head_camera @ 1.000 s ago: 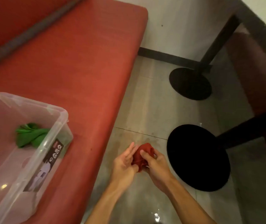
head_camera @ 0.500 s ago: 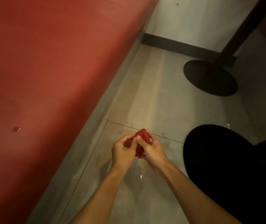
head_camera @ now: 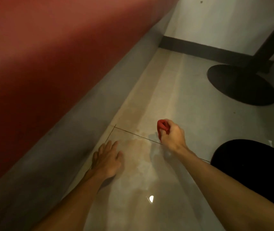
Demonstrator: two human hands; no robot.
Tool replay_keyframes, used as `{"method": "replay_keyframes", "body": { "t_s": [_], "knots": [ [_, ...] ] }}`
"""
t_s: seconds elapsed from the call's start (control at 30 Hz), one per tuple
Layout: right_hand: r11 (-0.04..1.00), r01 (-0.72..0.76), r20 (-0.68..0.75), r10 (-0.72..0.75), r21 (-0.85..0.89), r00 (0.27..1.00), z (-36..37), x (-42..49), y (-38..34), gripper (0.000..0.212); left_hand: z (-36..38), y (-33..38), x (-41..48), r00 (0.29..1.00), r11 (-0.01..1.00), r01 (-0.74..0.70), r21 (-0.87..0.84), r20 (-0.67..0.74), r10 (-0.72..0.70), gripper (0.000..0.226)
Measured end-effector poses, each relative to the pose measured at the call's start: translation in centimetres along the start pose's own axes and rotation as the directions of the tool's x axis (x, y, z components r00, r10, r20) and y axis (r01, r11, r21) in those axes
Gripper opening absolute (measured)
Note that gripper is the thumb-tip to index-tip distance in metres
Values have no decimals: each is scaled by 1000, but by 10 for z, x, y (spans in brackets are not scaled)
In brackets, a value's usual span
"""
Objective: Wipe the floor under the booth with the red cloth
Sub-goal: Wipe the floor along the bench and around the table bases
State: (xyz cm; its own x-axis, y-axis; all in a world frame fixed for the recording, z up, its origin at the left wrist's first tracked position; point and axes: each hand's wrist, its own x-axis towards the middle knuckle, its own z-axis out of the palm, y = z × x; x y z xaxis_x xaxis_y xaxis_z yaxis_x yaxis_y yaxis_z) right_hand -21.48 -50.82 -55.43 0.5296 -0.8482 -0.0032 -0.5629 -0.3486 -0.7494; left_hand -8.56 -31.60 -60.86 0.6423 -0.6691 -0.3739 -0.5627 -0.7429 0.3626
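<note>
Wipe looked not yet begun: right hand point(head_camera: 171, 135) gripped the balled red cloth point(head_camera: 162, 125) beside the booth point(head_camera: 49, 55), left hand point(head_camera: 108, 157) lay spread over the floor point(head_camera: 174, 90) nearer it

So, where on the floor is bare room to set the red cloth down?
Bare floor runs ahead between the booth's grey base and the far round table foot, and between the left hand and right hand. It is tight beside the near table foot.
</note>
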Motion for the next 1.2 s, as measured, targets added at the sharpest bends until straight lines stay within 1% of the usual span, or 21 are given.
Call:
{"method": "replay_keyframes", "body": {
  "t_s": [0.03,0.1,0.17,0.23,0.27,0.33,0.37,0.43,0.5,0.57,0.6,0.67,0.77,0.87,0.9,0.97,1.03,1.1,1.17,1.2],
  "knots": [
    [993,76,1,-76,-95,997,4,7,5,24,3,-2,4,1000,1000,5,27,14,-6,56],
    [964,148,37,-143,-220,989,14,17,13,33,8,-6,8,999,999,9,53,37,-11,57],
    [958,158,111,-135,-239,985,25,25,21,42,14,-10,11,1000,997,-1,73,20,0,57],
    [969,136,199,-95,-206,975,39,24,32,40,20,-15,11,999,996,-17,87,-30,20,56],
    [964,129,228,-75,-231,971,45,21,35,41,22,-17,10,998,996,-25,89,-48,29,55],
    [932,139,240,-58,-336,969,60,16,41,56,24,-21,12,998,997,-35,74,-54,39,55],
    [924,135,237,-50,-357,970,65,14,41,62,25,-21,12,998,997,-37,62,-56,40,55],
    [929,129,256,-38,-348,966,73,13,37,67,28,-19,13,997,998,-33,49,-61,36,55],
    [944,154,305,-61,-291,950,79,17,30,67,31,-19,14,997,999,-27,39,-68,30,56],
    [967,172,323,-104,-189,941,88,22,20,64,33,-21,14,997,999,-22,30,-76,25,55],
    [971,183,323,-126,-152,938,94,24,13,59,33,-22,14,997,999,-24,27,-75,26,55],
    [959,251,324,-199,-129,925,107,29,1,47,31,-23,14,997,999,-30,20,-69,32,54],
    [933,339,392,-268,-123,880,127,31,-11,50,29,-22,13,997,1000,-26,14,-70,26,53],
    [910,410,432,-347,-59,832,135,24,-13,51,30,-22,12,997,999,-27,19,-75,28,53],
    [886,459,439,-388,-64,810,135,24,-10,51,30,-22,12,997,999,-29,15,-77,30,53],
    [853,512,460,-417,-101,784,129,28,0,54,30,-24,12,996,999,-31,7,-87,32,53],
    [840,519,437,-413,-157,799,118,32,10,56,31,-24,12,994,999,-33,8,-102,34,52],
    [804,537,405,-415,-255,815,110,37,16,56,32,-24,11,993,999,-33,5,-111,33,52],
    [732,586,416,-440,-347,796,113,41,18,53,33,-22,11,993,999,-34,-1,-113,33,52],
    [723,598,438,-438,-347,785,120,41,13,46,33,-23,11,993,999,-32,1,-111,32,52]
  ]
}}
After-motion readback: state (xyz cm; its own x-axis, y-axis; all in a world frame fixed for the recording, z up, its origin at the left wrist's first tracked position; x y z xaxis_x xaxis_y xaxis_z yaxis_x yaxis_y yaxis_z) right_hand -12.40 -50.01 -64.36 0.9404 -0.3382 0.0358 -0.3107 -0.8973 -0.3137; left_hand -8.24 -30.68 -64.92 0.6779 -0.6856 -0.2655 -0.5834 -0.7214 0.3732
